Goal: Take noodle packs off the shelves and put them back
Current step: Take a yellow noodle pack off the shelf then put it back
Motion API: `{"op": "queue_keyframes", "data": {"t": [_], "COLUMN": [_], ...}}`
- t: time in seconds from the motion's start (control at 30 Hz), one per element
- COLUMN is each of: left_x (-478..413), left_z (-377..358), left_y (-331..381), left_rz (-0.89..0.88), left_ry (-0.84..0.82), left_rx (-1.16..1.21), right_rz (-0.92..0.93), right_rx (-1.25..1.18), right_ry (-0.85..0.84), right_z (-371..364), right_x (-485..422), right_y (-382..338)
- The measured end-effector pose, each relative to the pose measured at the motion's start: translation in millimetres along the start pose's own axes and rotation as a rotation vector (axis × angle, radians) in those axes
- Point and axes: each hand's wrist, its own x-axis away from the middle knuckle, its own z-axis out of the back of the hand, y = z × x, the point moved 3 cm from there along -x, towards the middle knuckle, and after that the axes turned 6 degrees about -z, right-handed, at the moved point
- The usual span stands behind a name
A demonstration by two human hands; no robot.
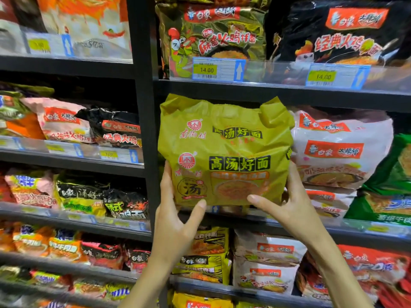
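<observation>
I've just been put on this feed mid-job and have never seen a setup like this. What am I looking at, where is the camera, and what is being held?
There is no machine here: a person works with two bare hands. The single picture comes from a wide-angle camera worn on the person's head, looking forward and down, so both arms reach in from the bottom. In front stand dark shop shelves filled with bagged noodle packs, with price tags on clear strips along the edges. The left hand and the right hand grip a yellow noodle pack by its lower corners, thumbs on the front. It is level with a pink and white pack to its right. Whether its bottom rests on the shelf cannot be told.
</observation>
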Motion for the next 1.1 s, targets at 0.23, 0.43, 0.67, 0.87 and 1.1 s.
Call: {"op": "queue_keyframes", "data": {"t": [0.23, 0.43, 0.67, 0.87, 1.1], "left_x": [-15, 7, 36, 51, 79], "left_z": [13, 24, 45, 43, 18], "left_y": [-18, 7, 33, 50, 93], "left_rz": [0.039, -0.018, -0.082, -0.118, -0.131], "left_ry": [-0.008, -0.003, 0.003, -0.012, -0.026], "left_rx": [0.026, 0.023, -0.086, -0.078, -0.009], "right_rz": [0.032, 0.051, 0.094, 0.072, 0.068], "right_rx": [0.045, 0.039, -0.035, -0.038, -0.013], "right_ry": [0.065, 0.096, 0.105, 0.100, 0.181], "right_z": [-16, -15, -12, -10, 27], "right_x": [16, 42, 72, 95, 142], "right_y": [-5, -23, -49, -49, -62]}}
